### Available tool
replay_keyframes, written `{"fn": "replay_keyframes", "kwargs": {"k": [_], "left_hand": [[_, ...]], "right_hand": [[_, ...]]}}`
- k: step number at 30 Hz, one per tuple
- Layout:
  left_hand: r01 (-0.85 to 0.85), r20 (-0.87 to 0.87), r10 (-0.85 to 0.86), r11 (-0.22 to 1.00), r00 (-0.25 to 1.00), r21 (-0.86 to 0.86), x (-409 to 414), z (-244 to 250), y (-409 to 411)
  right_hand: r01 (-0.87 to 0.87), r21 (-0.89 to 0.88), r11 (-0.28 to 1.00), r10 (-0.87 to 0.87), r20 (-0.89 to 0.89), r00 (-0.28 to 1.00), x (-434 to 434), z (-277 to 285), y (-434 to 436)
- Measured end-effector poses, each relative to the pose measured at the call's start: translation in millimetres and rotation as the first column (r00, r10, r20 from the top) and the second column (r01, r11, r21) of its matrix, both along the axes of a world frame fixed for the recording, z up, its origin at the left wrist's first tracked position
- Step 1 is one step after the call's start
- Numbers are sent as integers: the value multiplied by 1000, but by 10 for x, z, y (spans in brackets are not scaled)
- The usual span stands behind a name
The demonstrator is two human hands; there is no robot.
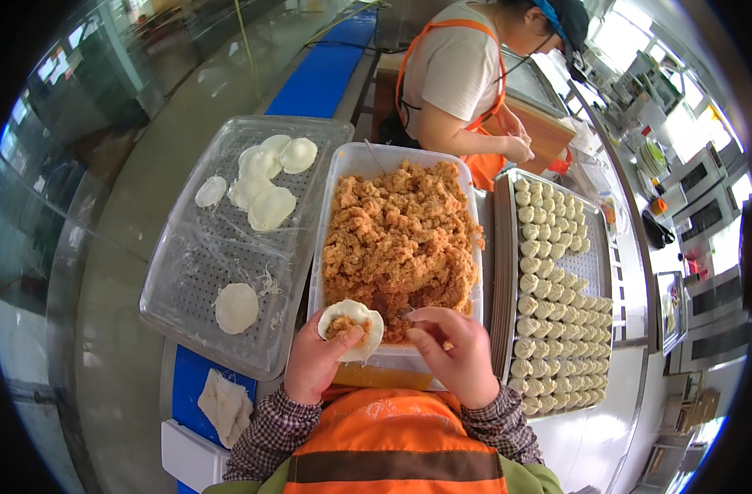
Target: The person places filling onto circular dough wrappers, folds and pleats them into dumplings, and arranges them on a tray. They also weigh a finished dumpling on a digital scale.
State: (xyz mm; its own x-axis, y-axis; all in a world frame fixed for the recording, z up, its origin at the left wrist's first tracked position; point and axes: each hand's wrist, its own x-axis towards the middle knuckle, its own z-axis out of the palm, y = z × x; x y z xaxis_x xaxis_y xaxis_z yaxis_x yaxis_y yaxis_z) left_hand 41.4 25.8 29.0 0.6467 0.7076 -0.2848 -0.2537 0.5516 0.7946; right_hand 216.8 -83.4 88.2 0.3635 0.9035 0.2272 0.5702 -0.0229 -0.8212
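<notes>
My left hand (319, 361) holds a round dough wrapper (371, 351) with a lump of meat-like filling (343, 326) on it; my thumb presses on the filling. My right hand (453, 349) is at the near edge of a translucent plastic tub (388, 150), its fingers bent around what looks like a small metal spatula (405, 311). Most of that tool is hidden by the fingers and filling. Crumbly orange-brown filling (400, 234) is heaped in the tub.
Left of the tub, a perforated plastic tray (184, 272) bears loose wrappers (272, 209). To the right, pleated buns (539, 309) stand in rows on a metal tray (598, 247). A co-worker (453, 80) stands beyond the tub. A cloth (224, 404) lies on the blue belt (187, 376).
</notes>
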Motion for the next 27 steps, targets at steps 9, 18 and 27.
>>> {"fn": "replay_keyframes", "kwargs": {"k": [9, 18, 27], "left_hand": [[164, -187, -122, 961, 975, 224, -30, 288, -104], [252, -345, -51, 785, 937, 566, -35, 128, -121], [321, -337, -171, 827, 926, 462, -32, 245, -107]], "right_hand": [[-122, -75, 990, 61, -551, 832, -200, -313, 36], [2, -19, 1000, -7, -289, 957, -284, -217, 18], [-78, 102, 992, 77, 11, 997, -222, -303, 13]]}}
